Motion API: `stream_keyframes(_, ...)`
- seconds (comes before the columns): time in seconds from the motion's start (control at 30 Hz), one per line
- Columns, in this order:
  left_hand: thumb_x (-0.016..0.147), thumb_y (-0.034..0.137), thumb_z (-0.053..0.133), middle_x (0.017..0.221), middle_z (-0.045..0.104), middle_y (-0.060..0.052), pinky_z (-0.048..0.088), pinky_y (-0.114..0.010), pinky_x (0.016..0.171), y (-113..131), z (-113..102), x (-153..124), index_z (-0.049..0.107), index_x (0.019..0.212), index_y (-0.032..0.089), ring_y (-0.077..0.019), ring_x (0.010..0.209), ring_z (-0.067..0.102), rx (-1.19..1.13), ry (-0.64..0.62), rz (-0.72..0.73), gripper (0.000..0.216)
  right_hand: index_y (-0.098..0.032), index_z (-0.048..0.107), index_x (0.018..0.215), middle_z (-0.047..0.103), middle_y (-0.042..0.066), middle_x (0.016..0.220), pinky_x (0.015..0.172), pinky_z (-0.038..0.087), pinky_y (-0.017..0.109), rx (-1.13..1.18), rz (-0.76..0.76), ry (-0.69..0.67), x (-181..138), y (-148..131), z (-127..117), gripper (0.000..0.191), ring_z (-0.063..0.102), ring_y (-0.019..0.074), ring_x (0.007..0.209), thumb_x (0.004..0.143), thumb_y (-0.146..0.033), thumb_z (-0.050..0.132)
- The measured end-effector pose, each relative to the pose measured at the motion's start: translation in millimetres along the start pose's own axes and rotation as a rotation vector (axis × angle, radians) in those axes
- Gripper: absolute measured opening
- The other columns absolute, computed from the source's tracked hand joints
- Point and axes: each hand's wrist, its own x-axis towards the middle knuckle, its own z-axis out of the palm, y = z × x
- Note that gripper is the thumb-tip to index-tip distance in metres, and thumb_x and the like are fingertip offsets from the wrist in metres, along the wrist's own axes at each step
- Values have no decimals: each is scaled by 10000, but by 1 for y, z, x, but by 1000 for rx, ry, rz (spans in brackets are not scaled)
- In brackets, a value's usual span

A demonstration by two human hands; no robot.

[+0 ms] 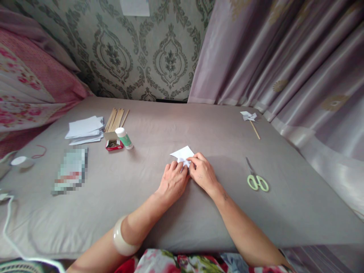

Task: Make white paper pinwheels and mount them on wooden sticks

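A small piece of white paper (184, 152), partly folded, lies in front of me near the middle of the grey cloth surface. My left hand (174, 177) presses on its near left side with curled fingers. From the right, my right hand (203, 170) pinches the paper's near edge, its thumb and fingertips close to those of the left. The near part of the paper is hidden under my fingers. To the right lie scissors with pale green handles (257, 182). Farther back on the right rests a paper pinwheel (249, 116) on a wooden stick.
At the back left are a stack of white paper (85, 128), several wooden sticks (116, 119), a small red box (114, 145) and an upright glue stick (124, 138). A blurred packet (71, 168) lies nearer. A white cable (8, 223) runs along the left edge.
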Motion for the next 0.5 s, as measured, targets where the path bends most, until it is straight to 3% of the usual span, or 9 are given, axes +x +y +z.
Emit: stream_keyframes(0.5,897,184,405,1076,616,-95,391,-381,769,-2,-7,-1,608,1001,163,-260,966,501,-25,15,18,229,-197,664,1071,611,78,1042,795,455,266,-111,-49,-114,1,-6,-2,307,575,196,992,893,-160,417)
